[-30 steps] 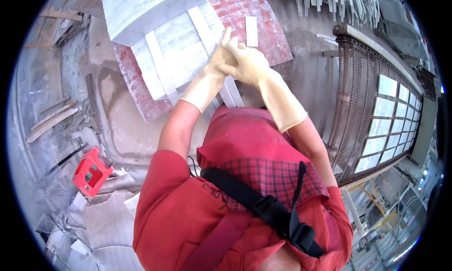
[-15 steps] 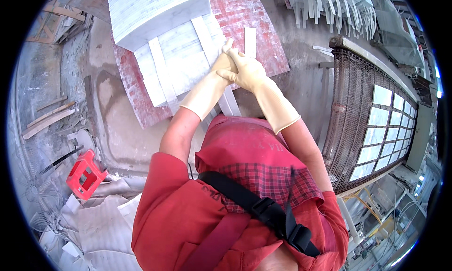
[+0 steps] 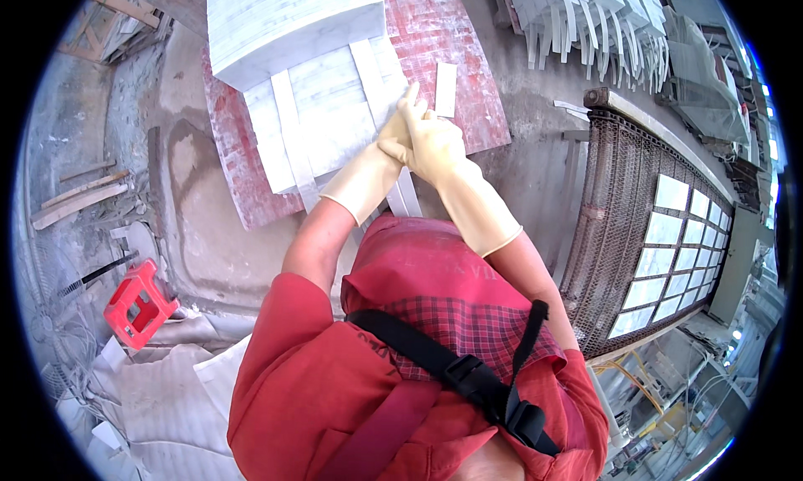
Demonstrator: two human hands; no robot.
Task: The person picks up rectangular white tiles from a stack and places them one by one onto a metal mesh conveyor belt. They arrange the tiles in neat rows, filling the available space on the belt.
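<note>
Both my hands wear long cream rubber gloves and press together in front of my chest. My left hand (image 3: 396,130) points its fingers away from me, stretched out, partly covered by the other hand. Wrapped around it is my right hand (image 3: 439,150), fingers bent and its thumb across the left glove. Just beyond and left of the hands stands a stack of white, grey-veined stone slabs (image 3: 335,117). Pale strips (image 3: 288,125) lie over its lower step. A small white strip (image 3: 446,89) rests on the red-stained board (image 3: 481,104) under the stack.
To my right, a mesh conveyor belt (image 3: 598,222) carries rows of white tiles (image 3: 653,255). More slabs with hanging strips (image 3: 602,29) stand far right. A red plastic stool (image 3: 140,305), wooden sticks (image 3: 79,205) and a fan (image 3: 58,330) are on the left.
My hands stay clasped and shift slightly, the right one's fingers bending more over the left. The surroundings slide a little in view as my head moves.
</note>
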